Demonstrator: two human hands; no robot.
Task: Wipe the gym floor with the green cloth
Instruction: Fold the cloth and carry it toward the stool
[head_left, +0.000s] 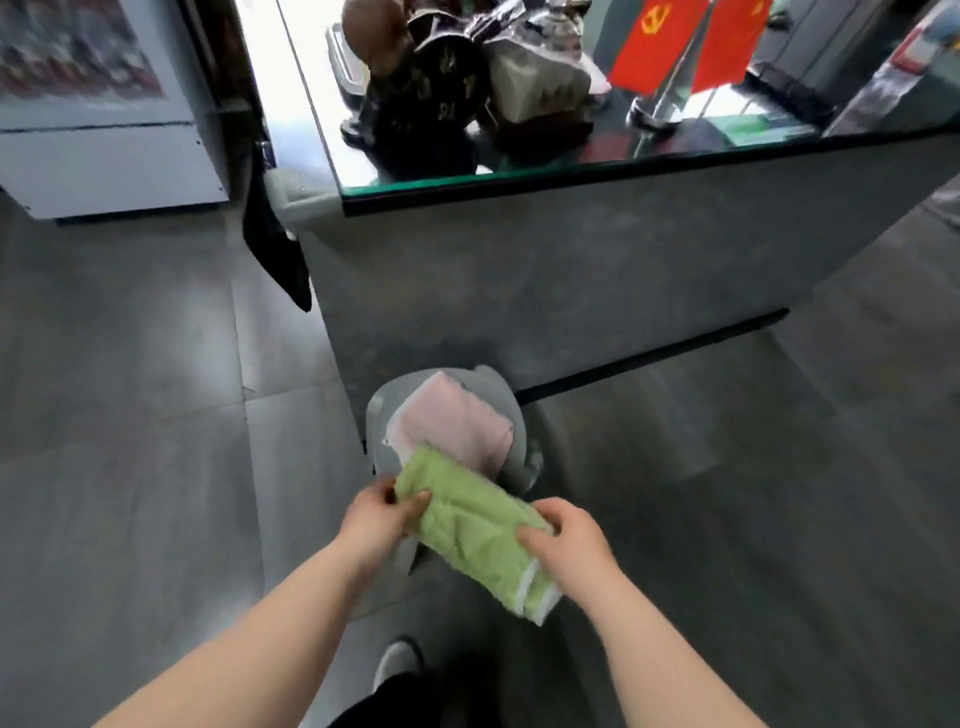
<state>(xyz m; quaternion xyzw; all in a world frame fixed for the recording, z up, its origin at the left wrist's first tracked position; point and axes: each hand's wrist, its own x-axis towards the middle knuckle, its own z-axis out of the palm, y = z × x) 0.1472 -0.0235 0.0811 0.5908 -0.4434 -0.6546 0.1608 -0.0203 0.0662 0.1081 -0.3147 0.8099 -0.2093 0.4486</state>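
Note:
A folded green cloth is held in the air between both hands, above a grey basin that stands on the grey tiled floor. My left hand pinches the cloth's upper left end. My right hand grips its lower right part, near the white-edged end. A pink cloth lies inside the basin, partly hidden by the green cloth.
A grey counter with a glass top rises just behind the basin, holding dark ornaments and two small red flags. A white cabinet stands at the far left. A black cloth hangs at the counter's left corner. My shoe is below the basin.

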